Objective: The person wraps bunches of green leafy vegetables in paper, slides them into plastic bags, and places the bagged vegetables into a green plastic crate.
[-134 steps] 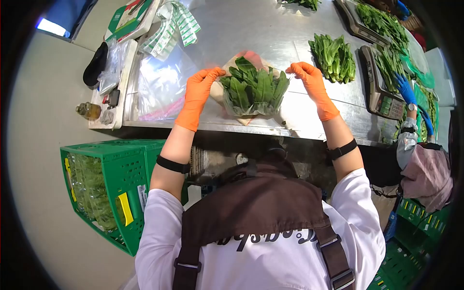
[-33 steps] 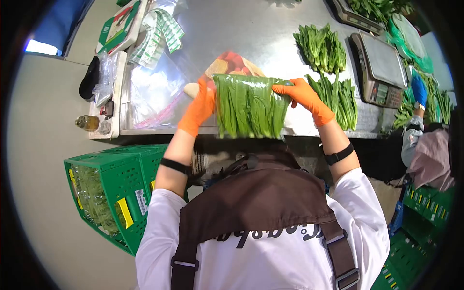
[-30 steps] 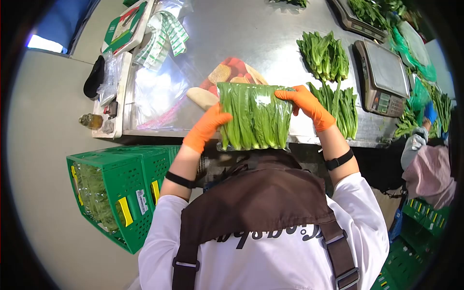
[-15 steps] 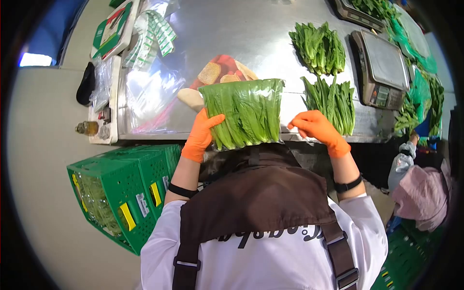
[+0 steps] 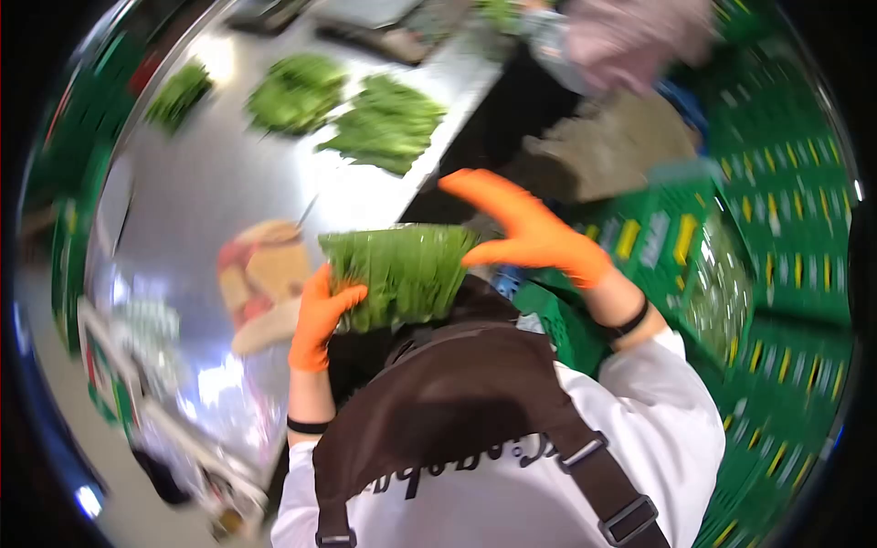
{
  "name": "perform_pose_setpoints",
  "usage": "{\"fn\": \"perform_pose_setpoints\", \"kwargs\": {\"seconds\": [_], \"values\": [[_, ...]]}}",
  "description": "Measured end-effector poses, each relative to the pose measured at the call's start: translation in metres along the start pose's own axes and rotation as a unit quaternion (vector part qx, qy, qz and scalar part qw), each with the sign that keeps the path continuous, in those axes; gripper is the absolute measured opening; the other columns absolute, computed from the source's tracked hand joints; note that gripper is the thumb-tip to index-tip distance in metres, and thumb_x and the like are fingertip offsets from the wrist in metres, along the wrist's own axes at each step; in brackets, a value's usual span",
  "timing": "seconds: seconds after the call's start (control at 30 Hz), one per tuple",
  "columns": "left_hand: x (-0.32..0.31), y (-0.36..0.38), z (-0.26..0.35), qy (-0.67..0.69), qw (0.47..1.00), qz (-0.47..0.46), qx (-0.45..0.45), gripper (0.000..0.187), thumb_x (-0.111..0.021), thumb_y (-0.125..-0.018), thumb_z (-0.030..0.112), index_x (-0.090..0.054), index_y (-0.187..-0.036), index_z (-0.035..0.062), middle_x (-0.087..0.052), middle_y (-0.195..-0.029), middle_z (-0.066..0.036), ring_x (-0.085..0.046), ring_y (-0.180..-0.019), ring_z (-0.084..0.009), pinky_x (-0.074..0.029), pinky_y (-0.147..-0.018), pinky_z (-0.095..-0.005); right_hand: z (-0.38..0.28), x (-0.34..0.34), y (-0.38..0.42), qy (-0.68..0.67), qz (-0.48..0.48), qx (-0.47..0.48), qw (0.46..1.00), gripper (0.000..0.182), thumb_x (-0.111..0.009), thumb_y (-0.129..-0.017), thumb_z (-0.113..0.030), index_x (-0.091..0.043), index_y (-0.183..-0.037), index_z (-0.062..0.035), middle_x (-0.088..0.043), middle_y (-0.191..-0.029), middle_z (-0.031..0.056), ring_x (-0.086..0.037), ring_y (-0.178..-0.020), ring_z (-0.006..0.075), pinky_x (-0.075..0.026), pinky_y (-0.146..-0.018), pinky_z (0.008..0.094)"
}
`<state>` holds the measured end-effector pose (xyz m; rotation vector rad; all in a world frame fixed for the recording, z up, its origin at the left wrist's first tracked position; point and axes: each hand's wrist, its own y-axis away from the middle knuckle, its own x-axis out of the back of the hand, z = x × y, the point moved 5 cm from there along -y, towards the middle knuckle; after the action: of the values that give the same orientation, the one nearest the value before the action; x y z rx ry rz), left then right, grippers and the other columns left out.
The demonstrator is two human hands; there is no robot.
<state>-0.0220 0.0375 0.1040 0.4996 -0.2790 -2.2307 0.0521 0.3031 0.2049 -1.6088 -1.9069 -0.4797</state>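
Note:
A clear plastic bag of long green leaves point(image 5: 397, 274) is held in front of my apron, off the table edge. My left hand point(image 5: 322, 315), in an orange glove, grips its left side with the thumb across the front. On the other side, my right hand point(image 5: 534, 233), gloved the same way, has its thumb and fingers spread wide. Its thumb tip is right at the bag's right edge. On the steel table lie loose bunches of the same leaves, one bunch point(image 5: 388, 123) near the edge and another bunch point(image 5: 297, 94) beside it.
Green crates point(image 5: 658, 247) stand to the right, one holding bagged greens, with more stacked behind. A patterned board or sheet point(image 5: 267, 279) lies on the steel table point(image 5: 210, 183). Scales point(image 5: 384, 27) sit at the top. Another person's pink garment point(image 5: 630, 41) shows at upper right.
My view and body have turned right, toward the crates. The bag has come along in my left hand, away from the table. My right hand has opened from curled fingers to spread.

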Motion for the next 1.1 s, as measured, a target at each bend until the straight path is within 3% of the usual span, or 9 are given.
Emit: {"fn": "perform_pose_setpoints", "kwargs": {"seconds": [0.03,0.1,0.27,0.33,0.5,0.57,0.63,0.83,1.1], "values": [[-0.023,-0.007,0.001,-0.025,0.999,-0.042,0.019,0.045,-0.065,-0.076,-0.002,-0.053,-0.120,-0.0015,-0.062,-0.107,-0.006,-0.059,-0.094,-0.0140,-0.047,-0.083,-0.0278,0.007,-0.014,0.020,0.011,-0.006,-0.006,1.000,0.082,-0.076,-0.072,-0.035,-0.038,-0.137,-0.0025,-0.045,-0.136,0.0148,-0.043,-0.126,0.0292,-0.035,-0.103,0.0368],[-0.061,-0.020,0.000,-0.051,0.991,-0.119,0.031,0.043,-0.065,-0.076,-0.005,-0.055,-0.117,-0.0018,-0.063,-0.106,-0.006,-0.059,-0.092,-0.0127,-0.048,-0.082,-0.0274,0.006,-0.023,0.049,-0.071,-0.135,-0.183,0.971,0.077,-0.076,-0.069,-0.040,-0.044,-0.133,-0.0112,-0.062,-0.108,0.0176,-0.063,-0.095,0.0330,-0.049,-0.081,0.0380],[-0.135,-0.051,-0.013,-0.109,0.957,-0.269,0.015,0.046,-0.067,-0.079,-0.002,-0.052,-0.123,-0.0034,-0.062,-0.109,-0.007,-0.059,-0.098,-0.0150,-0.047,-0.085,-0.0278,0.004,0.014,0.152,0.012,0.106,-0.219,0.970,0.054,-0.074,-0.070,-0.037,-0.059,-0.115,-0.0117,-0.066,-0.084,0.0154,-0.063,-0.079,0.0361,-0.049,-0.068,0.0402],[-0.173,-0.063,-0.004,-0.164,0.960,-0.222,-0.040,0.045,-0.065,-0.083,0.001,-0.051,-0.125,-0.0036,-0.062,-0.111,-0.009,-0.059,-0.102,-0.0153,-0.045,-0.088,-0.0265,-0.016,0.057,0.210,0.025,0.200,-0.271,0.941,0.049,-0.076,-0.070,-0.033,-0.062,-0.111,-0.0106,-0.066,-0.087,0.0143,-0.064,-0.078,0.0322,-0.050,-0.068,0.0352],[-0.266,-0.080,0.000,-0.154,0.945,-0.281,-0.062,0.037,-0.058,-0.092,0.013,-0.052,-0.125,-0.0034,-0.063,-0.112,-0.012,-0.058,-0.104,-0.0154,-0.042,-0.090,-0.0236,-0.080,0.170,0.378,0.111,0.522,-0.383,0.754,0.038,-0.077,-0.070,-0.021,-0.064,-0.101,-0.0028,-0.068,-0.093,0.0079,-0.063,-0.081,0.0119,-0.050,-0.074,0.0291],[-0.285,-0.079,-0.008,-0.175,0.936,-0.306,-0.021,0.037,-0.058,-0.092,0.013,-0.052,-0.124,-0.0033,-0.063,-0.110,-0.011,-0.058,-0.103,-0.0146,-0.043,-0.089,-0.0233,-0.078,0.192,0.430,0.093,0.638,-0.325,0.692,0.034,-0.074,-0.075,-0.016,-0.064,-0.103,-0.0003,-0.069,-0.092,0.0050,-0.062,-0.081,0.0110,-0.050,-0.074,0.0280],[-0.299,-0.076,-0.019,-0.163,0.930,-0.328,-0.016,0.037,-0.059,-0.092,0.014,-0.053,-0.124,-0.0032,-0.064,-0.109,-0.011,-0.058,-0.102,-0.0136,-0.042,-0.088,-0.0224,-0.069,0.205,0.471,0.153,0.668,-0.374,0.625,0.037,-0.075,-0.074,-0.020,-0.064,-0.105,-0.0018,-0.070,-0.092,0.0076,-0.065,-0.079,0.0140,-0.051,-0.073,0.0291],[-0.282,-0.076,-0.027,-0.163,0.939,-0.303,0.009,0.037,-0.058,-0.092,0.014,-0.052,-0.124,-0.0040,-0.064,-0.109,-0.013,-0.060,-0.102,-0.0165,-0.044,-0.091,-0.0249,0.038,0.207,0.535,0.341,0.519,-0.569,0.540,0.061,-0.073,-0.066,-0.046,-0.063,-0.107,-0.0019,-0.066,-0.097,0.0218,-0.063,-0.090,0.0363,-0.049,-0.078,0.0434],[-0.227,-0.080,-0.041,-0.150,0.966,-0.210,0.003,0.044,-0.059,-0.092,0.027,-0.053,-0.122,-0.0040,-0.066,-0.103,-0.013,-0.063,-0.096,-0.0204,-0.047,-0.090,-0.0305,0.104,0.196,0.526,0.275,0.442,-0.645,0.560,0.057,-0.073,-0.066,-0.046,-0.063,-0.098,0.0001,-0.066,-0.095,0.0213,-0.062,-0.091,0.0367,-0.049,-0.079,0.0441]]}}
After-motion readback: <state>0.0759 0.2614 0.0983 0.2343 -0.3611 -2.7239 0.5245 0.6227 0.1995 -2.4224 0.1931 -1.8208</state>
